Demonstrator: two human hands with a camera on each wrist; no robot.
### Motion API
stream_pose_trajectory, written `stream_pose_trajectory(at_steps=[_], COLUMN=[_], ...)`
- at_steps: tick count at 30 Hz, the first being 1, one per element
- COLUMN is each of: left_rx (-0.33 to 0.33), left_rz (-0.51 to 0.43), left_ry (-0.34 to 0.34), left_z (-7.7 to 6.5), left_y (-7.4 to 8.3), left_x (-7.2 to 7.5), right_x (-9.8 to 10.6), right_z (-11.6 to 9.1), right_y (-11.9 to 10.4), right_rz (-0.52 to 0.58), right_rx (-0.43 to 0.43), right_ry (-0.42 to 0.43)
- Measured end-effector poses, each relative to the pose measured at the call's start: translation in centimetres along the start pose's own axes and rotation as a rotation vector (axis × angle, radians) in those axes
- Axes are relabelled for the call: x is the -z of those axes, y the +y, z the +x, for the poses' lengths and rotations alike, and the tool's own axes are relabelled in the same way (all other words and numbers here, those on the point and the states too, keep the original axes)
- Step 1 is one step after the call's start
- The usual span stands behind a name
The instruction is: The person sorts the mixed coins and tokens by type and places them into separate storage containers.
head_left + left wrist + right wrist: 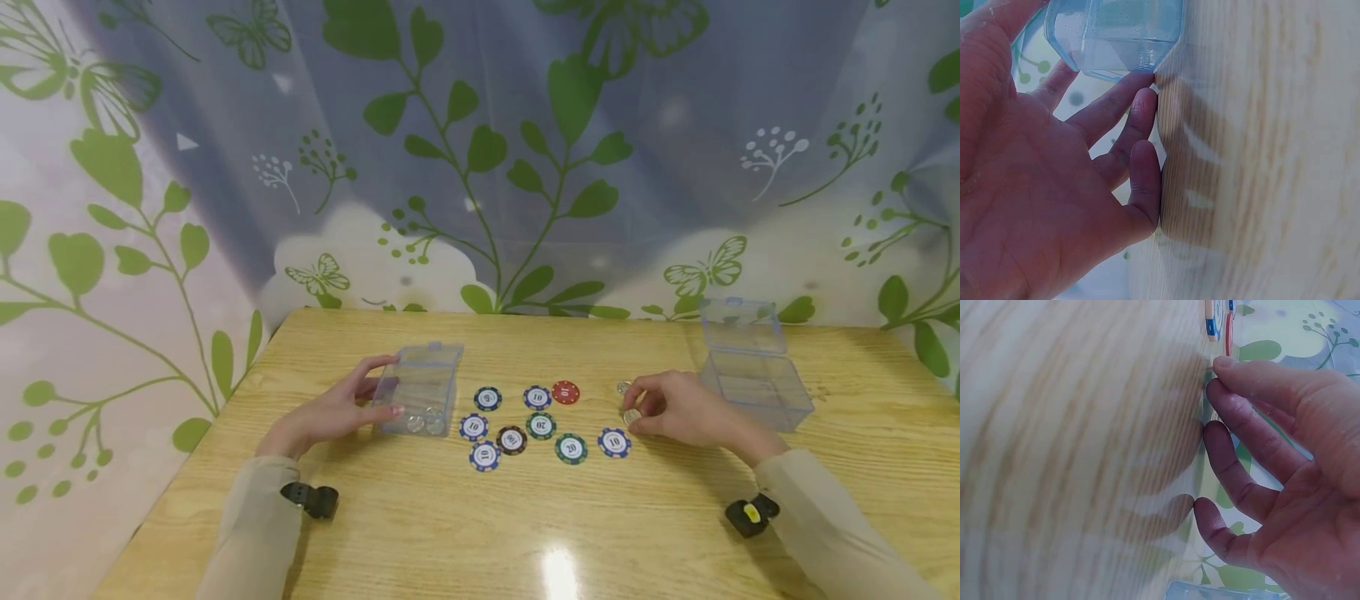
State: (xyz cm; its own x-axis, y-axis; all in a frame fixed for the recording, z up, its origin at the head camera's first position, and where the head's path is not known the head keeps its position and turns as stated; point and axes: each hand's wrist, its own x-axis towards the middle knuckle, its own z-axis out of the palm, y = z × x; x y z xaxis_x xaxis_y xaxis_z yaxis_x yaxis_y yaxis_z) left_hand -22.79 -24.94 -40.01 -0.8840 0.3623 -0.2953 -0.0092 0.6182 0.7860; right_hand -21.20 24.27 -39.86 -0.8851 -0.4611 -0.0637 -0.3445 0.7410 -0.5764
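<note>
Clear plastic made up the left box (pixel 420 385), left of centre in the frame, its lid tipped back and a few coins (pixel 415 424) lying in its bottom. The left hand (pixel 337 412) gripped it, thumb at the front and fingers spread round its left side. Right of centre, the right hand (pixel 675 410) was narrow, thumb and finger pinching a coin (pixel 632 416) low over the worktop (pixel 450 533); a second coin (pixel 623 387) lay just beyond.

Nine chips were spread between the hands. Four blue chips (pixel 614 442) read "10", three toward the left and one just beside the right hand. The red chip (pixel 566 392) also read "10", upside down. Two green chips (pixel 572 448) read "20", the farther one inverted, and the brown chip (pixel 512 440) showed "100". The number on the dark chip (pixel 487 398) was too blurred to be sure of.

The right box (pixel 757 392), also clear, stood open at right, behind the right hand. A leaf-and-butterfly curtain (pixel 525 242) filled the upper frame.
</note>
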Motion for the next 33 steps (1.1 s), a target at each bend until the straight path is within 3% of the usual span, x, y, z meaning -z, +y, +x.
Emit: stream_pose_trajectory(at_steps=[17,24,33], left_rx=[-0.042,0.0,-0.002], left_rz=[-0.011,-0.015,-0.01], left_ry=[-0.025,-0.008,-0.006], left_z=[0.03,-0.05,0.0], left_y=[-0.09,0.19,0.02], left_x=[0.01,0.02,0.03], right_x=[-0.13,-0.32,-0.68], right_z=[-0.12,0.08,0.29], right_y=[0.01,-0.1,-0.41], right_rz=[0.009,0.035,0.043], right_rx=[-0.006,-0.02,0.002], right_ry=[0.047,0.079,0.121])
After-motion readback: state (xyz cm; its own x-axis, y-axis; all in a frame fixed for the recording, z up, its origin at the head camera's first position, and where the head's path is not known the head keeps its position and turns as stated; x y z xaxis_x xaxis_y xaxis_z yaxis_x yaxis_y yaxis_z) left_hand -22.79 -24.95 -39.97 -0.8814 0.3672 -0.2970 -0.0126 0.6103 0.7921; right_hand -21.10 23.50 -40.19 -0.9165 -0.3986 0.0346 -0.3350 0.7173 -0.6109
